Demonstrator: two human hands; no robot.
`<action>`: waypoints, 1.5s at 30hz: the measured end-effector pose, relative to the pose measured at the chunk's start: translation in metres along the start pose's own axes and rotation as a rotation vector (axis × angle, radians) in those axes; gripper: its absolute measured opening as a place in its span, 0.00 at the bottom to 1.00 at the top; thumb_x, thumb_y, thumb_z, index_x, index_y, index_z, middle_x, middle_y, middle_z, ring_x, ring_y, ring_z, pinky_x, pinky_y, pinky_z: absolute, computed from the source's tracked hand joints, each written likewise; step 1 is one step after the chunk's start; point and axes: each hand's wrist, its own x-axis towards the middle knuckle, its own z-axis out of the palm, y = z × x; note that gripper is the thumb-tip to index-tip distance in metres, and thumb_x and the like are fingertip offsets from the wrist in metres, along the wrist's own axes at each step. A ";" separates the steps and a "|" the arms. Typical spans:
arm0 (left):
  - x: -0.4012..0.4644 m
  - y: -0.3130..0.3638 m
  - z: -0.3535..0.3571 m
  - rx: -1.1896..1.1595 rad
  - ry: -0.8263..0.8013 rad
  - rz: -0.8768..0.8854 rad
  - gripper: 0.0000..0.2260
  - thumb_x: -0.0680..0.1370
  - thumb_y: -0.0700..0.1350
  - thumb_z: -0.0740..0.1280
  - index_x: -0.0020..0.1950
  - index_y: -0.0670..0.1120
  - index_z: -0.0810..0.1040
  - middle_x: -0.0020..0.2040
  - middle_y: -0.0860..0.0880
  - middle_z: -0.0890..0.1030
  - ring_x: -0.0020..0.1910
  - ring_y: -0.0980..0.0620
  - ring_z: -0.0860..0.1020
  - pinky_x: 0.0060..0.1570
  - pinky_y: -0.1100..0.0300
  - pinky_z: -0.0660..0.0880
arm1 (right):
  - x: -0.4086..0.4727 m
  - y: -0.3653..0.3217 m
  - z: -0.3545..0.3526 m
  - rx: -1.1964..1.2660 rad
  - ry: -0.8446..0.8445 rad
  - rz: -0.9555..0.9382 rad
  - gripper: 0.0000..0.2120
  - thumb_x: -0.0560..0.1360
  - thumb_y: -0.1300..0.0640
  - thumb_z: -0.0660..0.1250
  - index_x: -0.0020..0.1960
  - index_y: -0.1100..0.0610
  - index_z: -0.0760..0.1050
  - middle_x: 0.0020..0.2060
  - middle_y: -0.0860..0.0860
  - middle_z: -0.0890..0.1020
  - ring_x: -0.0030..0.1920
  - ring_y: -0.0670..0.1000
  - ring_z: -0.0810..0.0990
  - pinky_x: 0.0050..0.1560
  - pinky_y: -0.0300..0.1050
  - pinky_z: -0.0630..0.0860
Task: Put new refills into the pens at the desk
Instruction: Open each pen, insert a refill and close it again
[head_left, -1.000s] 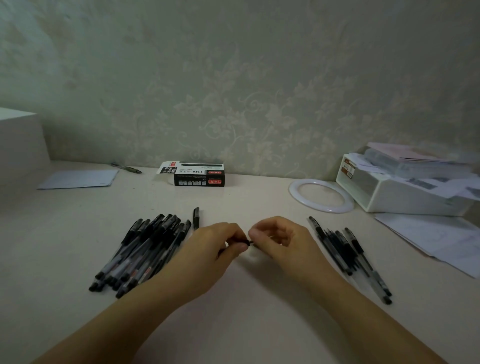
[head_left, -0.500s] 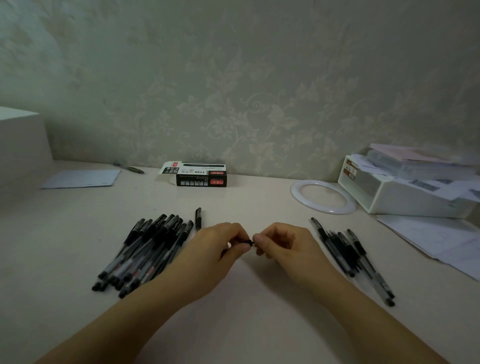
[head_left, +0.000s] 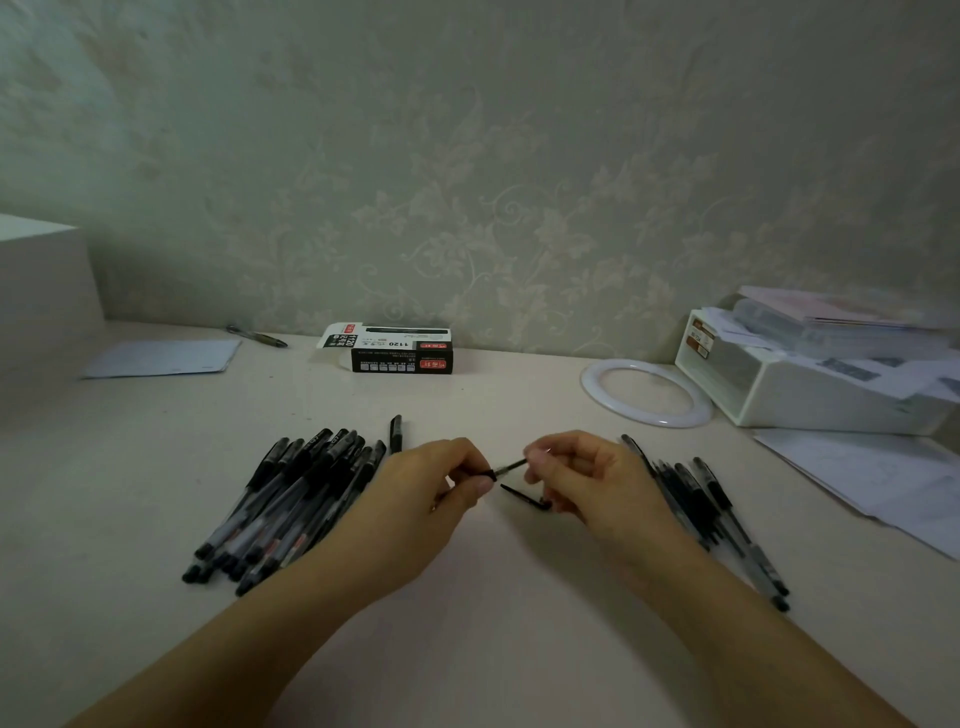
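Hands now apart | left hand (head_left: 426, 499) grips pen (head_left: 488, 473) | right hand (head_left: 587, 478) pinches refill (head_left: 511, 465)

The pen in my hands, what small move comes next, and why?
Probably keep drawing the thin refill straight out to your right. The left hand grips the pen and the right hand pinches the refill's end, so only part of it shows. The right hand also holds a small black piece.

Black pen (head_left: 488, 472) pinched in my left hand (head_left: 434, 501), thin refill (head_left: 511, 464) sticking out toward my right hand (head_left: 582, 480), pen piles (head_left: 291, 499) flanking.
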 end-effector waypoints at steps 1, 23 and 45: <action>0.000 -0.001 0.000 -0.005 0.011 -0.015 0.04 0.79 0.47 0.65 0.45 0.54 0.78 0.38 0.58 0.78 0.37 0.62 0.76 0.35 0.73 0.69 | 0.001 -0.001 -0.002 0.051 0.057 0.008 0.02 0.75 0.56 0.72 0.46 0.55 0.83 0.36 0.50 0.85 0.33 0.43 0.77 0.38 0.36 0.76; 0.000 -0.004 -0.002 0.022 0.017 -0.016 0.13 0.81 0.45 0.61 0.59 0.61 0.77 0.41 0.57 0.77 0.44 0.64 0.74 0.42 0.74 0.68 | -0.007 0.006 0.004 -0.655 -0.031 -0.294 0.01 0.71 0.51 0.74 0.41 0.47 0.84 0.36 0.43 0.81 0.38 0.39 0.76 0.39 0.28 0.69; 0.001 0.004 -0.001 -0.016 0.046 0.075 0.13 0.80 0.45 0.64 0.60 0.61 0.78 0.42 0.57 0.78 0.42 0.59 0.76 0.41 0.73 0.69 | -0.011 -0.001 0.013 0.252 0.041 0.159 0.08 0.70 0.49 0.73 0.47 0.50 0.86 0.45 0.51 0.87 0.39 0.45 0.81 0.44 0.39 0.76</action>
